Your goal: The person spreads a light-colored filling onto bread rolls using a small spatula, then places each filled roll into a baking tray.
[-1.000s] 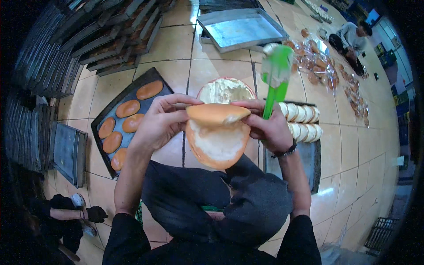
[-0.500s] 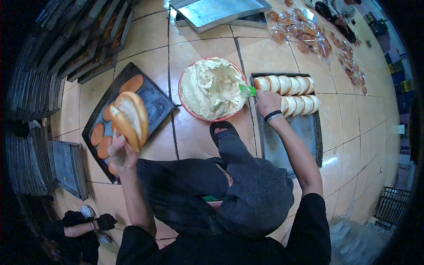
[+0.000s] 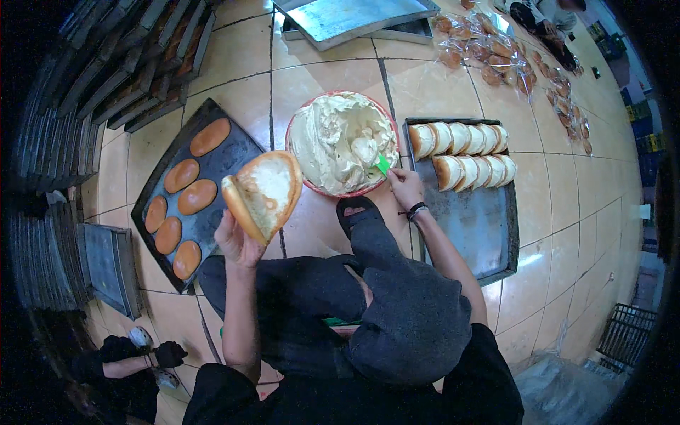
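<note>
My left hand (image 3: pixel 239 241) grips a split bun (image 3: pixel 263 193), spread wide so that its pale inside shows. Below and to the left of it lies a dark tray (image 3: pixel 237 142) with several whole brown buns (image 3: pixel 197 197). My right hand (image 3: pixel 406 188) is closed round a spatula (image 3: pixel 383 165) whose green end shows; its tip is down in the pale cream (image 3: pixel 322 138). The cream fills a round bowl with a red rim (image 3: pixel 341 194). To the right, a second tray (image 3: pixel 473 227) carries two rows of cream-covered buns (image 3: pixel 459 139).
Bagged buns (image 3: pixel 489 53) lie at the far right, near another seated person (image 3: pixel 542 28). Metal trays (image 3: pixel 354 21) rest at the back. Tall tray stacks (image 3: pixel 134 64) stand on the left. A gloved hand (image 3: pixel 170 355) shows lower left; a black crate (image 3: pixel 627 329) stands lower right.
My left hand has moved right with the bun, away from over the left tray, and the bun is opened wider. My right hand has moved left, bringing the spatula into the cream.
</note>
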Motion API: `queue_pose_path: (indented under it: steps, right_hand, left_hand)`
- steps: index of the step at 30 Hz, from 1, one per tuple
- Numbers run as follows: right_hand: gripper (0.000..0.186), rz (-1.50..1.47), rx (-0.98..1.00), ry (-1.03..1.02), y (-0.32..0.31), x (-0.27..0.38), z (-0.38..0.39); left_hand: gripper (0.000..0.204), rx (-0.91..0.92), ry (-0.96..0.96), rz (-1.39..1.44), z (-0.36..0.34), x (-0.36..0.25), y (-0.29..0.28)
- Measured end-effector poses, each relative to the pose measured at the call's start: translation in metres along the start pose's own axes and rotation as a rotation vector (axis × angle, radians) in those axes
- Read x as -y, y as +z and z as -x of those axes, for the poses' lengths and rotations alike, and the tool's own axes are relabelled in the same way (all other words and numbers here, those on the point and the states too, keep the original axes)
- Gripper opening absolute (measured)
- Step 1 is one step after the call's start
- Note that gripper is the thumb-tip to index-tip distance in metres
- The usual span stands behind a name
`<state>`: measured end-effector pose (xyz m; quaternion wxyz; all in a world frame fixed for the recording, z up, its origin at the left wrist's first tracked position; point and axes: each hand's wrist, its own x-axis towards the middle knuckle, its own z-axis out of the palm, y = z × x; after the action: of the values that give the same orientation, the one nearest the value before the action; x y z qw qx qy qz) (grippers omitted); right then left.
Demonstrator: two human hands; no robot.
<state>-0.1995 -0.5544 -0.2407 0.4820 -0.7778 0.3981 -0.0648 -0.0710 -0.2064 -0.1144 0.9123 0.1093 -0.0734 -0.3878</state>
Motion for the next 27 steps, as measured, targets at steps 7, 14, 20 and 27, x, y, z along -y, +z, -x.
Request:
queue_pose_path:
  steps: [7,14,20,27]
  right_hand:
    - [0.026,-0.403,-0.007,-0.285,-0.027,0.073,0.017]
    - [0.040,-0.156,0.075,-0.875,-0.112,0.176,0.061]
    - [0.060,0.436,-0.017,-1.154,-0.135,0.181,0.057]
    - [0.058,0.530,-0.081,-1.117,-0.175,0.188,0.058]
  left_hand:
    - [0.065,-0.110,-0.011,-0.012,-0.029,0.039,-0.017]
    - [0.070,-0.078,-0.137,0.175,-0.064,0.074,0.001]
    - [0.051,0.020,-0.242,0.232,-0.079,0.067,0.034]
    - [0.045,-0.082,-0.144,-0.181,-0.092,0.040,0.068]
